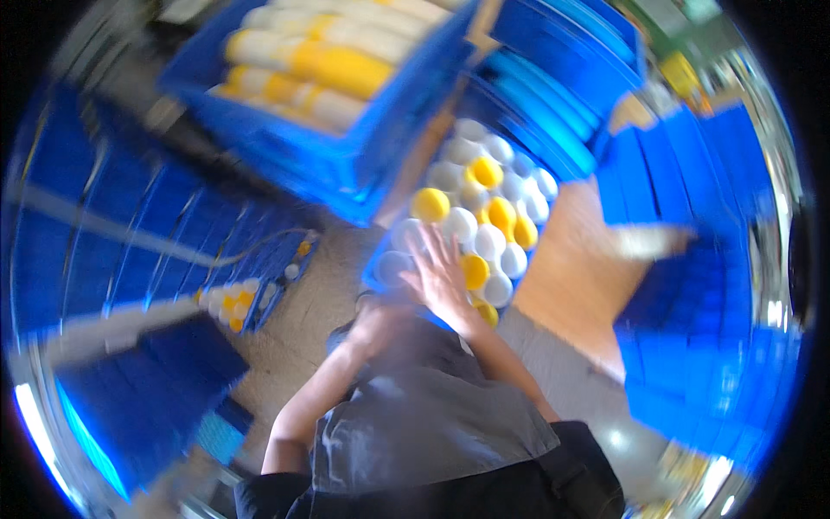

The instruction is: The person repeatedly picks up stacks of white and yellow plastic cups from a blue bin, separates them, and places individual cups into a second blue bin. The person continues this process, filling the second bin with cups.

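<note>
In front of my body stands a blue crate (pixel 371 270) packed with white and yellow round-ended cylinders, their ends facing up. My right hand (pixel 441 278) lies over the crate's near left part, fingers spread against the white ends (pixel 460 225). Yellow ends (pixel 475 271) show just right of it. My left hand (pixel 382 325) is by the crate's near left corner, close to my grey apron (pixel 415 424). Motion smears its fingers, and I cannot make out whether it holds anything.
Far left, a blue crate (pixel 346 164) holds white and yellow rolls (pixel 337 69) lying flat. Beyond the near crate are blue rolls (pixel 545 108) in crates. Blue crates are stacked at right (pixel 692 311) and left (pixel 147 372). A brown board-like surface (pixel 575 268) lies right of the near crate.
</note>
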Demonstrator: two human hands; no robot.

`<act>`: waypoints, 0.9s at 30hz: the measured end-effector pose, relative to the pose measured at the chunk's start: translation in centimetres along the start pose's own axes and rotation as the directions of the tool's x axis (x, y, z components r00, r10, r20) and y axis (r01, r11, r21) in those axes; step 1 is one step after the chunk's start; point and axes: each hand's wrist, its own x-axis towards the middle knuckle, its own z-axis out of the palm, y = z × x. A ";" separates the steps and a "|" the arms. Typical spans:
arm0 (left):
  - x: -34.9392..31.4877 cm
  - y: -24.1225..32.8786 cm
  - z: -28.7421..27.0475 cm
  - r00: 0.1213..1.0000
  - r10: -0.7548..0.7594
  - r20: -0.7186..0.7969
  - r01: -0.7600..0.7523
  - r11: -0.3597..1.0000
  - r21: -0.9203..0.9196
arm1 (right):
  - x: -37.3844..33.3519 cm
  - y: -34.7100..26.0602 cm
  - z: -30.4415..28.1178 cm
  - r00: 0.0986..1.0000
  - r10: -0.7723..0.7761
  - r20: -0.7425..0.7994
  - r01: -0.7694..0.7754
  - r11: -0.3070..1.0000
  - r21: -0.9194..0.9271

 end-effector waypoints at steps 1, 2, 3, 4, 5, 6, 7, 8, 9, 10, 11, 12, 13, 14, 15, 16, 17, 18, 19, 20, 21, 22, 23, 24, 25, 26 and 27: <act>0.0 -0.6 0.5 0.998 0.026 0.057 -0.020 0.994 -0.108 | 0.0 0.2 0.4 0.997 -0.059 0.043 0.061 0.997 -0.037; -0.1 -0.9 0.8 0.999 0.019 0.051 -0.010 0.985 -0.170 | -0.1 0.3 0.5 0.997 -0.040 0.067 0.038 0.999 0.033; -0.5 -1.1 1.0 0.990 0.138 0.002 -0.137 0.982 -0.132 | -0.2 0.5 0.3 0.993 0.019 0.113 -0.045 0.971 0.235; -1.2 -1.2 1.0 0.975 0.215 -0.063 -0.219 0.973 -0.078 | -0.6 0.6 -0.3 0.992 0.072 0.103 -0.109 0.902 0.418; -1.6 -0.5 0.5 0.952 0.260 -0.163 -0.265 0.964 -0.011 | -0.7 1.0 -1.0 0.999 -0.004 -0.040 0.020 0.914 0.405; -2.7 0.1 -0.5 0.928 0.276 -0.249 -0.274 0.961 0.044 | -1.2 1.1 -1.8 0.993 -0.030 -0.113 0.075 0.901 0.427; -4.0 0.4 -1.2 0.849 0.437 -0.298 -0.344 0.884 0.316 | -1.2 1.5 -2.8 0.970 -0.076 -0.232 0.176 0.876 0.449; -5.7 1.3 -2.7 0.851 0.370 -0.373 -0.246 0.908 0.340 | -1.6 1.4 -3.3 0.983 0.008 -0.181 0.089 0.847 0.523; -7.0 1.7 -3.3 0.817 0.435 -0.377 -0.359 0.897 0.258 | -1.5 1.7 -4.0 0.995 0.005 -0.100 0.046 0.860 0.508; -9.4 1.3 -5.1 0.790 0.468 -0.395 -0.357 0.876 0.324 | -2.0 1.5 -4.0 0.993 0.040 -0.110 0.022 0.857 0.515; -11.5 0.9 -6.7 0.726 0.495 -0.476 -0.245 0.834 0.494 | -2.0 1.4 -3.8 0.998 -0.001 -0.068 0.036 0.863 0.504; -14.1 -0.4 -8.7 0.692 0.430 -0.579 -0.086 0.846 0.527 | -2.3 1.1 -3.3 0.988 -0.146 -0.055 0.154 0.844 0.513; -17.0 -1.0 -11.5 0.652 0.378 -0.657 0.086 0.824 0.559 | -2.2 0.4 -2.4 0.993 -0.118 -0.010 0.104 0.828 0.551; -18.5 -2.2 -13.5 0.610 0.356 -0.708 0.050 0.874 0.483 | -2.1 -0.1 -1.3 0.981 -0.172 0.092 0.098 0.840 0.534; -20.6 -3.8 -15.7 0.606 0.290 -0.741 0.128 0.883 0.451 | -2.1 -1.2 0.0 0.976 -0.208 0.058 0.139 0.812 0.566; -21.8 -5.9 -17.2 0.515 0.267 -0.815 0.161 0.903 0.398 | -1.8 -2.1 1.1 0.968 -0.248 0.024 0.186 0.786 0.590; -23.2 -8.4 -19.0 0.481 0.311 -0.820 0.098 0.910 0.403 | -1.8 -3.4 2.2 0.955 -0.286 0.080 0.179 0.769 0.614; -24.0 -10.8 -20.6 0.415 0.225 -0.882 0.051 0.962 0.270 | -1.4 -4.6 3.1 0.946 -0.315 0.068 0.190 0.716 0.672; -24.7 -13.1 -22.6 0.360 0.081 -0.930 0.089 0.989 0.120 | -1.2 -6.1 4.0 0.934 -0.325 0.147 0.155 0.740 0.654; -25.3 -15.5 -24.5 0.341 -0.011 -0.940 -0.028 0.999 -0.022 | -0.8 -7.3 4.7 0.929 -0.322 0.180 0.125 0.735 0.667; -26.2 -18.4 -26.7 0.304 -0.084 -0.949 -0.164 0.977 -0.139 | -0.8 -9.2 5.7 0.894 -0.387 0.224 0.155 0.738 0.657; -26.0 -20.4 -28.5 0.282 -0.162 -0.945 -0.295 0.923 -0.247 | -0.5 -10.6 6.5 0.886 -0.385 0.258 0.141 0.754 0.642; -25.3 -21.9 -30.7 0.241 -0.245 -0.939 -0.378 0.867 -0.324 | -0.1 -12.2 7.4 0.882 -0.394 0.256 0.156 0.759 0.632; -24.3 -23.1 -33.0 0.215 -0.353 -0.911 -0.444 0.795 -0.413 | 0.1 -13.6 8.2 0.869 -0.400 0.291 0.152 0.775 0.613; -22.5 -23.6 -35.4 0.188 -0.373 -0.909 -0.586 0.700 -0.409 | 0.3 -15.0 9.1 0.857 -0.392 0.333 0.129 0.791 0.599; -20.7 -23.9 -37.4 0.164 -0.419 -0.893 -0.694 0.595 -0.406 | 0.5 -16.2 9.8 0.846 -0.351 0.401 0.067 0.817 0.573; -19.0 -23.8 -39.9 0.165 -0.422 -0.892 -0.731 0.555 -0.398 | 0.8 -17.3 10.5 0.822 -0.366 0.436 0.070 0.825 0.561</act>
